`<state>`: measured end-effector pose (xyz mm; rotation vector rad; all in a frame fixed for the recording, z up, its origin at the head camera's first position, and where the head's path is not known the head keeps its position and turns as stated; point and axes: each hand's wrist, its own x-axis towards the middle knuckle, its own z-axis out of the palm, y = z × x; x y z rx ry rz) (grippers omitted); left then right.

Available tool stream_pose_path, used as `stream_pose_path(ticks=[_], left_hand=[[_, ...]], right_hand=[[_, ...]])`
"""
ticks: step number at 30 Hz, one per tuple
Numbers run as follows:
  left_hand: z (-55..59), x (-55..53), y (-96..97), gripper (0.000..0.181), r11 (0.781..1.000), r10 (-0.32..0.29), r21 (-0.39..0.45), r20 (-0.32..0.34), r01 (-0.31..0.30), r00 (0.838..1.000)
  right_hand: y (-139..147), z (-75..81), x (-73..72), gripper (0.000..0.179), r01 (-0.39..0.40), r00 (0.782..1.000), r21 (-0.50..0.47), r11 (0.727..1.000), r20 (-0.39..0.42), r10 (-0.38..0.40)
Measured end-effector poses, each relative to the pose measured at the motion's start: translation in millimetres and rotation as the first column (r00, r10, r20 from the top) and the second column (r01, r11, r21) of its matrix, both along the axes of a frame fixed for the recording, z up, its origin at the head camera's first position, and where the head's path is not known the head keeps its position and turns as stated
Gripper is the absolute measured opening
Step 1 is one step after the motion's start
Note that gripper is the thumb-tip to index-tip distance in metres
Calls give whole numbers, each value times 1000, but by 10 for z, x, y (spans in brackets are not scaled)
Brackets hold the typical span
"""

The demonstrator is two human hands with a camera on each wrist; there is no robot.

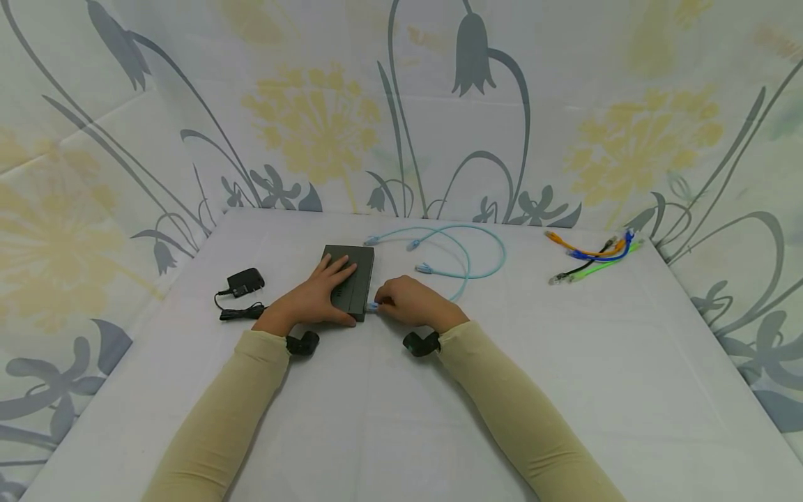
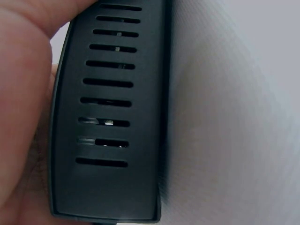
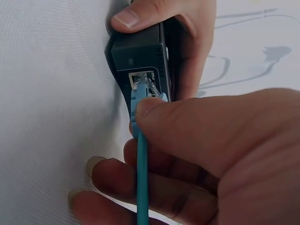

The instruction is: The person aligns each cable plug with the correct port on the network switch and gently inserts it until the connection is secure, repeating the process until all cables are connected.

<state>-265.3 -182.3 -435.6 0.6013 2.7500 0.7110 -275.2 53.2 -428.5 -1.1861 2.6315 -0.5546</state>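
A black network switch (image 1: 357, 282) lies on the table. My left hand (image 1: 316, 293) holds it, fingers spread over its top and thumb (image 3: 140, 16) against its near side. Slotted vents line that side of the switch (image 2: 105, 112) in the left wrist view. With thumb and fingertips my right hand (image 1: 410, 301) pinches the light blue plug of an Ethernet cable (image 3: 142, 178). The plug (image 3: 137, 105) is at the port opening (image 3: 136, 77) on the switch's right side; how far in it sits I cannot tell.
Light blue Ethernet cable (image 1: 504, 254) loops lie behind my right hand, with loose plugs (image 1: 424, 268). A black power adapter (image 1: 245, 282) and its bundled cord (image 1: 241, 312) lie left of the switch. Short orange, blue, black and green patch cables (image 1: 592, 256) lie crossed at the far right.
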Motion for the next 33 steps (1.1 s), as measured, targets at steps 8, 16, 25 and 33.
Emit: stream_pose_path(ticks=[8, 16, 25, 33], left_hand=[[-9, -6, -3, 114, 1000, 1, -5, -1, -1, 1000], [-17, -8, -6, 114, 1000, -6, -1, -7, 6, 1000], [-6, 0, 0, 114, 1000, -6, 1, -7, 6, 1000], [1, 10, 6, 113, 1000, -4, -1, -11, 4, 1000]], right_hand=[[-10, -15, 5, 19, 9, 1000, -7, 1000, -9, -9], [-23, -35, 4, 19, 12, 1000, 8, 1000, -25, -12], [-28, -51, 0, 20, 15, 1000, 16, 1000, 6, -15], [-39, -64, 1, 20, 16, 1000, 17, 1000, 3, -16]])
